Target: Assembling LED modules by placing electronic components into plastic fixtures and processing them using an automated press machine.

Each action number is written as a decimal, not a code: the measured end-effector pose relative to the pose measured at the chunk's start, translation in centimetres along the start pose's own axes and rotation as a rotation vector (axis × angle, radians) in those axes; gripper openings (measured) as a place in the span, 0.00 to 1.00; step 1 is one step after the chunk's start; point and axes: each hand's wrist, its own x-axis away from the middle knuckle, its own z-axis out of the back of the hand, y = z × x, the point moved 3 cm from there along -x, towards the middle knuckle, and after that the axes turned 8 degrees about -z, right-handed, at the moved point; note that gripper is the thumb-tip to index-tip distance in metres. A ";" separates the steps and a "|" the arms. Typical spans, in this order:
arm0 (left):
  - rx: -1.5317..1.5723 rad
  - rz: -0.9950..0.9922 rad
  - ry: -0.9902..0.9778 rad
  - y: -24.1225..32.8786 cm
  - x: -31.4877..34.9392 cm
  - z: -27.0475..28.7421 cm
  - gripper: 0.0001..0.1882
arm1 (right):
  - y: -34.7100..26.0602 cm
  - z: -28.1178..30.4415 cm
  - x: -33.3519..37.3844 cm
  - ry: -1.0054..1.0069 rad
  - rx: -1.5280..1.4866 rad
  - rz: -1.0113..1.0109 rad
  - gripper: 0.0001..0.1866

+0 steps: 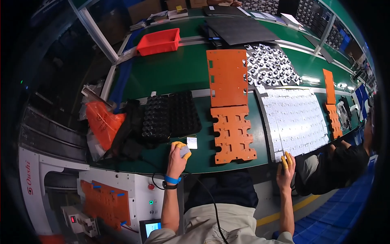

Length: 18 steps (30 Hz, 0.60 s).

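My left hand (178, 156), with yellow finger covers, is closed around a small pale square plate (185, 151) above the near table edge. Just beyond it lies a small white square board (191, 142). My right hand (287, 170), also in yellow finger covers, reaches to the near left corner of a wide array of white boards (295, 120). Its fingers are stretched out and slightly apart, tips touching that corner. Between the hands lies an orange fixture plate (233, 136) with cutouts, and a flatter orange plate (228, 77) extends beyond it.
Black trays with round pockets (183, 113) lie left, beside an orange bag (102, 122). Many small white pieces with black round parts (270, 65) cover the far right. A red bin (159, 41) stands at the back. Another person (337, 166) works at the right. A dark cable (209, 195) hangs before me.
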 end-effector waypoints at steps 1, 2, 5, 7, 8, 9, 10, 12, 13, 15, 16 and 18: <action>-0.001 -0.005 0.023 -0.1 0.0 -0.1 0.21 | -0.3 0.0 0.0 0.001 0.001 -0.001 0.21; -0.003 -0.010 0.048 -0.1 0.1 -0.1 0.19 | -0.8 0.1 0.0 0.042 0.007 -0.002 0.20; 0.038 0.034 0.070 -0.1 0.2 -0.2 0.16 | -3.6 -0.1 -0.4 0.146 -0.056 -0.014 0.17; 0.035 0.034 0.083 -0.3 0.2 -0.2 0.16 | -8.1 -0.6 -2.1 0.230 -0.195 0.033 0.17; 0.031 0.034 0.096 -0.3 0.3 0.0 0.15 | -10.5 -1.2 -2.6 0.217 -0.360 0.053 0.19; 0.034 0.030 0.096 -0.1 0.2 -0.1 0.15 | -12.7 -2.5 -2.8 0.186 -0.441 0.074 0.21; 0.036 0.031 0.091 0.1 0.2 -0.1 0.15 | -15.4 -3.8 -3.1 0.119 -0.533 0.059 0.22; -0.008 0.013 0.105 0.1 0.6 0.2 0.15 | -21.7 -5.1 -6.2 -0.181 -0.626 0.184 0.26; -0.047 -0.015 0.118 0.2 0.8 0.2 0.15 | -23.8 -6.5 -7.0 -0.271 -0.658 0.199 0.25; -0.054 -0.042 0.130 0.3 1.2 0.6 0.13 | -26.9 -9.3 -8.4 -0.402 -0.695 0.192 0.24; -0.004 -0.037 0.144 0.4 1.2 0.9 0.13 | -27.9 -10.8 -8.8 -0.410 -0.606 0.199 0.22; 0.062 -0.033 0.175 0.3 1.4 1.3 0.12 | -29.0 -14.4 -9.6 -0.383 -0.477 0.265 0.15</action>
